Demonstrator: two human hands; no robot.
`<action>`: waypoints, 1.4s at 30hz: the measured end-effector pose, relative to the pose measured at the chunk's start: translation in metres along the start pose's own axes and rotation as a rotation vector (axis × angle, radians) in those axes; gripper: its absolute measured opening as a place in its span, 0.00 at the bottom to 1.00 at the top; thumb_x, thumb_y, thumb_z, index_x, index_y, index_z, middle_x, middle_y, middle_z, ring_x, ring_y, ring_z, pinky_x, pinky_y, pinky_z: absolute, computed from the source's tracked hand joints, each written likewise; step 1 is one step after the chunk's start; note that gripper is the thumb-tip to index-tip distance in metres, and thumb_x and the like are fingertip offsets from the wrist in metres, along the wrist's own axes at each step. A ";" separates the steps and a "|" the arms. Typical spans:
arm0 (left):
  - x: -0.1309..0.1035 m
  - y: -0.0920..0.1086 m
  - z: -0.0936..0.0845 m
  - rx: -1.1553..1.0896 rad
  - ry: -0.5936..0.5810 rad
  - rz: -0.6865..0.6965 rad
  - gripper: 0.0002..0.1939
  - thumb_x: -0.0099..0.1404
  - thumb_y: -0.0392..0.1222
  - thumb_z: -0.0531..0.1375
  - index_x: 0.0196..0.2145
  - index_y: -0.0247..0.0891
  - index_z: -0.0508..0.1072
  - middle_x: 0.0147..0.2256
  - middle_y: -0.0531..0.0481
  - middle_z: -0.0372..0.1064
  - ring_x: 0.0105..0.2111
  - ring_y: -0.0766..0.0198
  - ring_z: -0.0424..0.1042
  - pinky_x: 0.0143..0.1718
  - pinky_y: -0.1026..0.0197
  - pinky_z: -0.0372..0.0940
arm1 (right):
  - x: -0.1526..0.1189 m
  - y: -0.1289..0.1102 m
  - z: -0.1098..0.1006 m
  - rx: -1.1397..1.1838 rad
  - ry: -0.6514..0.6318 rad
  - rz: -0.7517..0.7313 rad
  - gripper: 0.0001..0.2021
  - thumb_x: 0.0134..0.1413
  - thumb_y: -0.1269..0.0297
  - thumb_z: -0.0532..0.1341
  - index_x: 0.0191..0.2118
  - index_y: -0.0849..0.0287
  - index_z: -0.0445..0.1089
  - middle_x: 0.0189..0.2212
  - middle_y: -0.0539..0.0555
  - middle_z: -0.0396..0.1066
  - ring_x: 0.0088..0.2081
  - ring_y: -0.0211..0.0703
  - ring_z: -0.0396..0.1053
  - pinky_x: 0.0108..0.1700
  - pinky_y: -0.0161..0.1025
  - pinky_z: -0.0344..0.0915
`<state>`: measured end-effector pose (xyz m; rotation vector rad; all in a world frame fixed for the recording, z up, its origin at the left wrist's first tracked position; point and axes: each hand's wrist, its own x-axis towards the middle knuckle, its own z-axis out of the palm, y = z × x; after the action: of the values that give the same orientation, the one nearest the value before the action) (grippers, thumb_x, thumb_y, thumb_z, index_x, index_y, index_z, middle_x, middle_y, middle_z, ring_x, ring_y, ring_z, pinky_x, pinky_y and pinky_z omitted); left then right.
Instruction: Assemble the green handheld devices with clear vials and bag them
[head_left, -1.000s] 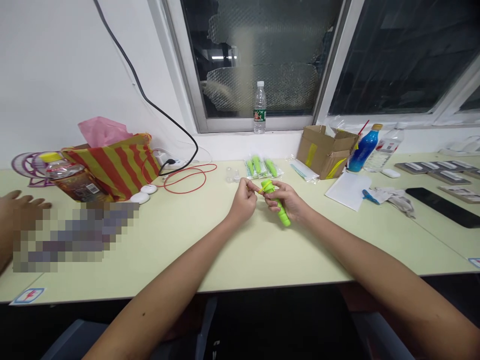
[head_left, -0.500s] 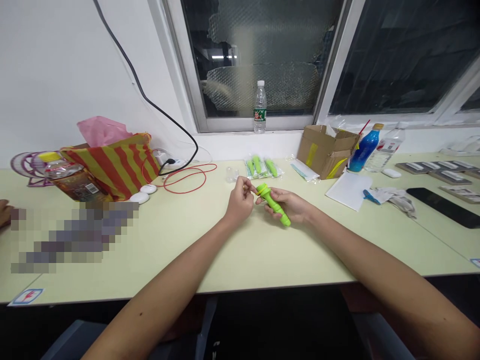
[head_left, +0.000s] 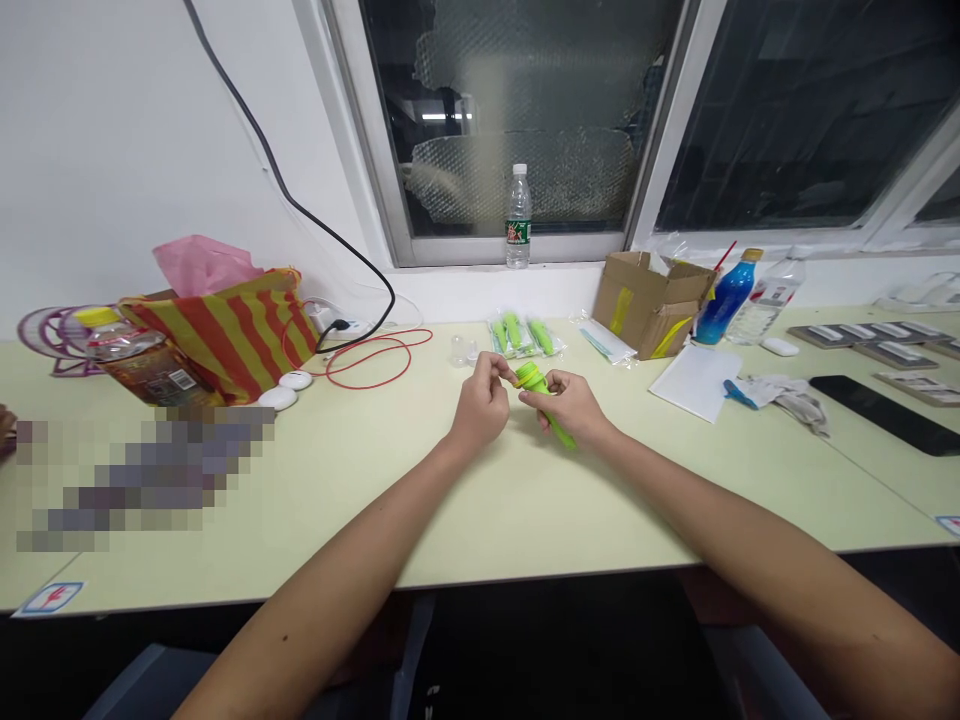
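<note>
A bright green, ridged stick-like object (head_left: 561, 432) slants above the pale table (head_left: 570, 520), its wide end up and to the left. My right hand (head_left: 576, 405) is wrapped round its middle, with the thumb lying across the upper side. At the wide end is a thin yellow band (head_left: 520, 383). The curled fingers of my left hand (head_left: 484, 405) pinch at this band. Behind my hands, several green pieces (head_left: 511, 330) lie in clear plastic bags. Small clear caps (head_left: 458, 350) stand to the left of those bags.
A striped bag (head_left: 240, 330), a drink bottle (head_left: 142, 360) and a red cable (head_left: 367, 384) are on the left. A cardboard box (head_left: 649, 305), white paper (head_left: 690, 380), a glove (head_left: 787, 395) and a black slab (head_left: 885, 415) are on the right. Another person's hand (head_left: 6, 430) shows far left.
My right hand has turned over the green object, its thumb now lying across the top. The wide end has shifted slightly right. My left hand stays close to the band.
</note>
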<state>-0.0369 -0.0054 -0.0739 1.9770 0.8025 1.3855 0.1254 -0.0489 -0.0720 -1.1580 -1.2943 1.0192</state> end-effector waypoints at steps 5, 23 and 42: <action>0.001 -0.002 -0.003 0.036 0.004 0.034 0.16 0.56 0.25 0.50 0.39 0.43 0.62 0.32 0.53 0.68 0.31 0.63 0.68 0.35 0.61 0.58 | -0.004 0.001 0.001 0.029 -0.109 0.005 0.18 0.47 0.51 0.69 0.27 0.56 0.61 0.13 0.47 0.65 0.11 0.36 0.59 0.13 0.34 0.55; -0.001 -0.008 0.000 -0.025 -0.044 -0.021 0.22 0.56 0.26 0.49 0.46 0.44 0.62 0.37 0.53 0.72 0.29 0.65 0.67 0.36 0.61 0.61 | 0.003 -0.002 -0.016 0.405 -0.386 0.221 0.17 0.50 0.52 0.68 0.38 0.59 0.67 0.29 0.50 0.66 0.24 0.34 0.64 0.26 0.34 0.62; 0.003 -0.008 -0.005 0.099 -0.020 0.132 0.18 0.60 0.26 0.48 0.45 0.42 0.60 0.35 0.53 0.73 0.25 0.67 0.63 0.32 0.62 0.60 | 0.008 0.004 -0.024 0.325 -0.451 0.047 0.16 0.52 0.54 0.67 0.37 0.63 0.71 0.27 0.55 0.71 0.28 0.40 0.68 0.29 0.37 0.64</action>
<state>-0.0421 0.0026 -0.0770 2.1504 0.7562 1.4225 0.1498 -0.0412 -0.0734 -0.7354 -1.3804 1.5232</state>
